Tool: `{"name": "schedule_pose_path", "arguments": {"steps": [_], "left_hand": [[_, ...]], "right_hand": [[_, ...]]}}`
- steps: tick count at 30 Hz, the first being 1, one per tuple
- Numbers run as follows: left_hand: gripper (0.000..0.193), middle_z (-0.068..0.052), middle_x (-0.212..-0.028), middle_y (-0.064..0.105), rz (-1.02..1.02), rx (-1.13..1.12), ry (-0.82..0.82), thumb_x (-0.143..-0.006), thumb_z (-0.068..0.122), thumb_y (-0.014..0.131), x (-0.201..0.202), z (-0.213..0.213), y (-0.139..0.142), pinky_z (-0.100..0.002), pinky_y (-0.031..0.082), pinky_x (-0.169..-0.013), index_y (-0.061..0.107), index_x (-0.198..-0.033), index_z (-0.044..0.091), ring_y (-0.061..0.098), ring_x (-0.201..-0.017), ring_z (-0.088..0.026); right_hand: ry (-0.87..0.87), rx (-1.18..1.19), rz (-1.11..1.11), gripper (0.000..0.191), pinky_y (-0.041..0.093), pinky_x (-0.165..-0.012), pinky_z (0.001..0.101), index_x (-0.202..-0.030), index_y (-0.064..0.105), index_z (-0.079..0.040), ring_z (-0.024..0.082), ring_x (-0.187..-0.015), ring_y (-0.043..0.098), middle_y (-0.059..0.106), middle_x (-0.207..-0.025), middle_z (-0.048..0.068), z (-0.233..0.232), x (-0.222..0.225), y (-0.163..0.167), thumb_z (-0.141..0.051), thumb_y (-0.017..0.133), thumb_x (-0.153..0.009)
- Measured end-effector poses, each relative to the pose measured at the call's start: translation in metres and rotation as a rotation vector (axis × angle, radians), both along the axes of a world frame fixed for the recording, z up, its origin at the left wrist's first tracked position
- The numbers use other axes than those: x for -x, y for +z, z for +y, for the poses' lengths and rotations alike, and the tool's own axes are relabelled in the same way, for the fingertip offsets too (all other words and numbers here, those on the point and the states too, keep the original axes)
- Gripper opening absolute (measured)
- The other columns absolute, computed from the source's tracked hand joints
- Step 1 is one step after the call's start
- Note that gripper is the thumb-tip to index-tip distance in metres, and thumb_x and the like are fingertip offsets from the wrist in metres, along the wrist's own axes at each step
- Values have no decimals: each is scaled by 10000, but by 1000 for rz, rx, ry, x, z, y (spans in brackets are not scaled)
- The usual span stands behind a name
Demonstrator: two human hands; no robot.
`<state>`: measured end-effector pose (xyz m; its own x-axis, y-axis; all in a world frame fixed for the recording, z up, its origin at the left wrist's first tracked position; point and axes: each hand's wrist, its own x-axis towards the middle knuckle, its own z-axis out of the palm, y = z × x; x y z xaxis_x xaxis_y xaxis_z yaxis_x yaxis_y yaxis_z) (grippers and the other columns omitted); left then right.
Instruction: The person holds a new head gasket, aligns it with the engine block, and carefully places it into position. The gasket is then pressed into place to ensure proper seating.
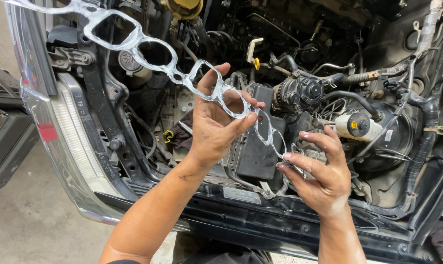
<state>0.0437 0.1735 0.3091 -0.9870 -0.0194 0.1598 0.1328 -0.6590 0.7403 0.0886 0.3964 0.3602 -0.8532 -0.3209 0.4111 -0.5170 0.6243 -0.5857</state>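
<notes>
In the head view, the left hand pinches a long clear strip of linked rings near its middle, while the right hand grips its lower end, holding it up over the open engine bay. It looks like an inspection; any next move needs gentle, even support. Concrete floor lies below.

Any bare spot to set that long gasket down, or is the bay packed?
The flat top of the black box, under the gasket held by the left hand and right hand, looks bare. So does the concrete floor beside the headlight. Around the white reservoir, hoses crowd tight.
</notes>
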Motion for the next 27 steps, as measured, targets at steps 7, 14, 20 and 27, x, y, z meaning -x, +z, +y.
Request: {"name": "schedule_pose_path", "arguments": {"steps": [7, 14, 20, 27], "left_hand": [[865, -129, -1141, 697, -26, -40, -17, -933, -81, 777, 5, -1, 4, -376, 642, -991, 269, -1602, 125, 718, -1102, -235], [865, -120, -1145, 685, -33, -55, -9, -939, -91, 771, 3, -1, 5, -398, 646, -1013, 265, -1606, 128, 713, -1119, -240], [858, -123, -1132, 687, -42, -53, 7, -922, -106, 763, 8, -1, 6, -417, 640, -990, 271, -1588, 117, 709, -1149, -259], [844, -126, -1129, 689, -31, -24, 16, -924, -99, 762, 8, -2, 6, -408, 639, -992, 278, -1584, 105, 713, -1150, -262]], "right_hand": [[-52, -21, -43, 375, 383, -1259, 524, -951, 728, -155, 279, -1245, 633, 655, -1274, 101, 2, 2, -1, -131, 939, -642], [-45, -65, -70, 445, 398, -1216, 537, -1063, 750, -117, 297, -1232, 628, 646, -1275, 110, 0, 4, 2, -165, 921, -654], [-61, -49, -51, 345, 412, -1219, 533, -985, 753, -142, 268, -1194, 648, 656, -1238, 90, -1, 8, 2, -133, 914, -680], [-105, 28, -93, 332, 415, -1244, 539, -913, 683, -126, 275, -1251, 641, 662, -1254, 79, 0, 6, -1, -134, 921, -682]]}}
